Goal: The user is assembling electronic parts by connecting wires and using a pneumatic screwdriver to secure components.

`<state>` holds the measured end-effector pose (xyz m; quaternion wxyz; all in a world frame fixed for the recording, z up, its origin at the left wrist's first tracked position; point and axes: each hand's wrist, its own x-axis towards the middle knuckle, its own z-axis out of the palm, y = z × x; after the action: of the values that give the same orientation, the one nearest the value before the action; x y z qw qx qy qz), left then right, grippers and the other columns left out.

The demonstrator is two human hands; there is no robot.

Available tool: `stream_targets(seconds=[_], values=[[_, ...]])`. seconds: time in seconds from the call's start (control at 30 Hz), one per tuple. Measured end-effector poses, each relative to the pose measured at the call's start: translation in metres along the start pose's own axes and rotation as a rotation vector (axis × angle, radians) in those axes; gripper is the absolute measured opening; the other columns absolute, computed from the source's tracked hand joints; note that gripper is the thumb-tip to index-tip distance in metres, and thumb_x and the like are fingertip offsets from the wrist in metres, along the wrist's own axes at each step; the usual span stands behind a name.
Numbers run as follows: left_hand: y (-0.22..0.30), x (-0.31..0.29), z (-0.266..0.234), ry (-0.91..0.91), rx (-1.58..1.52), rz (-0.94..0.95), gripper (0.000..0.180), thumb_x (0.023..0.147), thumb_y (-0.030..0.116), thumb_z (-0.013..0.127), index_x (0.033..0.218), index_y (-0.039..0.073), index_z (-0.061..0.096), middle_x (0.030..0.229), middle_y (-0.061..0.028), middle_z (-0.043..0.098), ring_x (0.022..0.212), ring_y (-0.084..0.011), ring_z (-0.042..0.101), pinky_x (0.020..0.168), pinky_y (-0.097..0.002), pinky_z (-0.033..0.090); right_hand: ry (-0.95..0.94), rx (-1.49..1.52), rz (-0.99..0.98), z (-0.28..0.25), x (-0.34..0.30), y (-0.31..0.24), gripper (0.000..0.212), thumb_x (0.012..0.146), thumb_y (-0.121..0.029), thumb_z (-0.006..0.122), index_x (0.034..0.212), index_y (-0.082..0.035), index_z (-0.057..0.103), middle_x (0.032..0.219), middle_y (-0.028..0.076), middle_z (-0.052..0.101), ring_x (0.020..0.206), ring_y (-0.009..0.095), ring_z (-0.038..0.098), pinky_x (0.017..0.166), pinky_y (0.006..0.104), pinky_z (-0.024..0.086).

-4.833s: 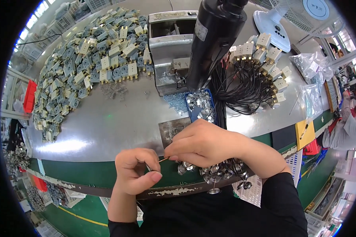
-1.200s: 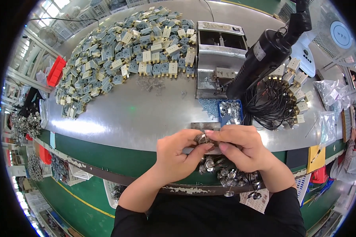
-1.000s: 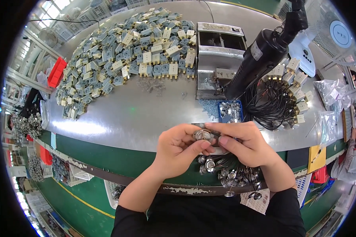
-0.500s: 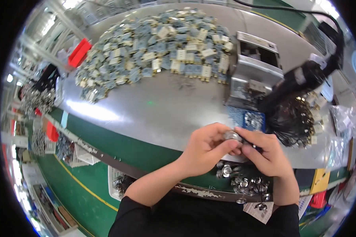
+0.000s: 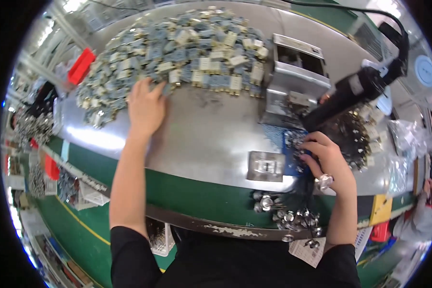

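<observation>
My left hand (image 5: 146, 106) is stretched forward to the front edge of a large heap of small grey-and-cream blocks with brass-coloured ends (image 5: 177, 53). Its fingers are apart, and the fingertips reach the blocks. My right hand (image 5: 330, 156) is over a blue tray (image 5: 293, 165) of small metal parts, its thumb and forefinger bent down at them. A round shiny metal part (image 5: 324, 182) rests against the palm of that hand, held by the lower fingers, which are mostly hidden. To the left of the tray lies a flat square metal plate fixture (image 5: 266, 166).
A steel box-shaped fixture (image 5: 293, 91) stands behind the tray, beside a black cylindrical tool (image 5: 345, 98) on a cable. Round metal parts with black leads (image 5: 288, 216) hang at the table's front edge. A red bin (image 5: 81, 66) is at the far left. Clear plastic bags (image 5: 408, 137) lie right.
My hands have parted from around the round metal part. The left has moved forward and left to the heap; the right keeps the part and has moved to the blue tray. The plate fixture is uncovered.
</observation>
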<state>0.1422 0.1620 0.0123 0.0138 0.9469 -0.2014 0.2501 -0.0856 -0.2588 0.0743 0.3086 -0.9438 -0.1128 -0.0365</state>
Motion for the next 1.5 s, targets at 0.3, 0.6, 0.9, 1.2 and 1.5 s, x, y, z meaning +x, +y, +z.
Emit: stream_targets(seconds=[0.3,0.6,0.9,1.2,1.5], values=[[0.040,-0.053,-0.038,-0.305,-0.721,0.093,0.036,0.082,0.009,0.085,0.113,0.002,0.068,0.113,-0.0141,0.071,0.103,-0.0300,0.068,0.090,-0.0384,0.054,-0.159,-0.184,0.040,0.007,0.003,-0.006,0.021,0.082,-0.010,0.080,0.100,-0.001,0.074,0.114,0.015,0.066,0.095,0.038,0.069,0.085,0.0447,0.057],[0.102,-0.067,-0.076,-0.361,-1.155,0.073,0.052,0.070,0.003,0.092,0.116,0.003,0.069,0.097,-0.0056,0.075,0.076,-0.0133,0.067,0.071,-0.0283,0.056,-0.216,-0.272,0.044,0.018,0.012,-0.007,0.013,0.078,-0.004,0.075,0.088,-0.002,0.067,0.092,0.014,0.064,0.089,0.039,0.065,0.078,0.0465,0.051],[0.120,-0.050,-0.092,-0.268,-1.242,0.238,0.047,0.069,0.002,0.090,0.112,0.006,0.071,0.094,-0.0050,0.073,0.076,-0.0161,0.065,0.071,-0.0293,0.055,-0.249,-0.298,0.064,0.019,0.015,-0.009,0.016,0.080,-0.001,0.073,0.092,0.000,0.064,0.099,0.016,0.063,0.091,0.042,0.063,0.081,0.0480,0.051],[0.168,-0.043,-0.074,-0.404,-1.299,0.323,0.032,0.070,0.008,0.091,0.098,0.007,0.075,0.091,-0.0069,0.071,0.078,-0.0243,0.069,0.070,-0.0335,0.056,-0.055,0.179,0.091,0.001,0.000,-0.002,0.012,0.089,0.009,0.066,0.096,0.002,0.059,0.097,0.015,0.070,0.086,0.026,0.070,0.079,0.0343,0.055],[0.203,-0.052,-0.052,-0.235,-1.113,0.432,0.038,0.067,0.016,0.092,0.102,0.013,0.078,0.091,-0.0021,0.071,0.089,-0.0249,0.069,0.075,-0.0382,0.056,0.367,0.318,0.118,0.016,-0.023,0.001,0.026,0.082,0.008,0.076,0.106,0.000,0.073,0.082,0.010,0.071,0.072,0.021,0.071,0.069,0.0309,0.055]])
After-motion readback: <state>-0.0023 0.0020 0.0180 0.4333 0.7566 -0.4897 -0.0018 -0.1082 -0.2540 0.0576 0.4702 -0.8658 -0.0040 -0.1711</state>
